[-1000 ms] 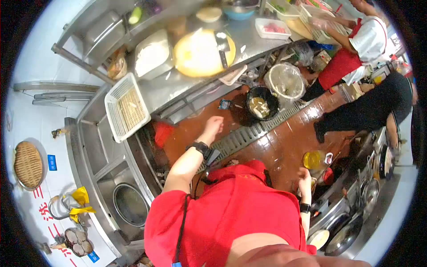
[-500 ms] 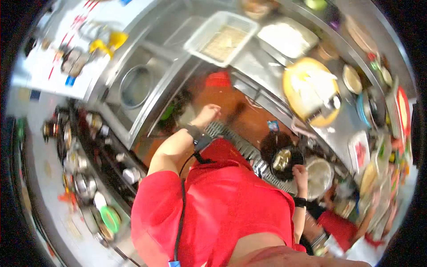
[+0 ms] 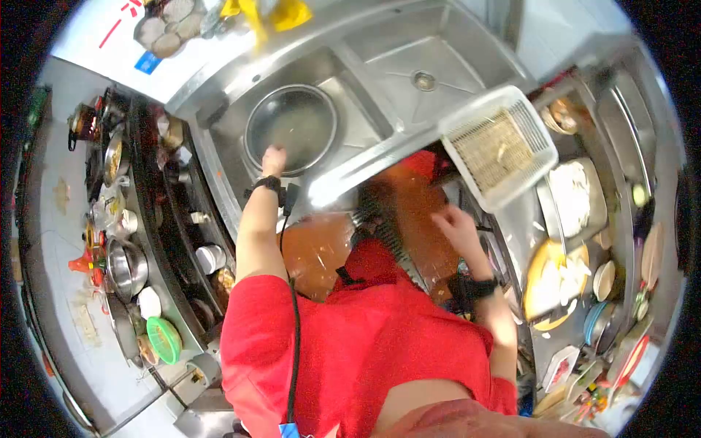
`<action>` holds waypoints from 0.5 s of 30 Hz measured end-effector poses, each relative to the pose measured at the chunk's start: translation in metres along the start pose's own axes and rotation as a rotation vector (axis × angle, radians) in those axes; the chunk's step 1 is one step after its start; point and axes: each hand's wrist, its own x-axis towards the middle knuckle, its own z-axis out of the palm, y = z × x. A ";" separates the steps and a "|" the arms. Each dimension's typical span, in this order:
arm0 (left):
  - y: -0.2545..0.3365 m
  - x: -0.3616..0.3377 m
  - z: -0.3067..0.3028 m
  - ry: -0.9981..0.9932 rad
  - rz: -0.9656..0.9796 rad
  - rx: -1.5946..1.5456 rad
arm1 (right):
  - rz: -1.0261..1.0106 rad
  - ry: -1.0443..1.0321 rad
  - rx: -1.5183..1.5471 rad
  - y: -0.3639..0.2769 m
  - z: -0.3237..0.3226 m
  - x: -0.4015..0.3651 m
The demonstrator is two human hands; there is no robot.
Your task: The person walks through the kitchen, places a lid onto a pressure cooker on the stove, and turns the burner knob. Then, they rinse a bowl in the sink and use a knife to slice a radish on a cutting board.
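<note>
My left hand (image 3: 274,160) is at the near rim of a round metal basin (image 3: 301,120) standing in the left sink compartment. Its fingers look curled; whether they grip the rim is hidden. The basin seems to hold some cloudy liquid. Above the orange floor, my right hand (image 3: 458,229) hangs in the air with loosely bent fingers and nothing in them. Nearest to it is a white plastic basket (image 3: 542,146) with a slatted mat (image 3: 491,157) inside, which the hand does not touch.
A second sink compartment (image 3: 394,62) adjoins the basin. Along the right counter are a tray of white food (image 3: 577,201) and a yellow round board (image 3: 544,277) with white pieces. Shelves at left bear a steel bowl (image 3: 126,266) and a green strainer (image 3: 165,342).
My body has turned toward the sink. My left hand has moved from over the floor to the basin's rim. My right hand has left the dark pan of food, now out of view.
</note>
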 end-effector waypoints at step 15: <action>0.008 -0.012 -0.005 -0.742 0.054 0.382 | -0.706 -0.469 -1.110 -0.099 0.269 0.322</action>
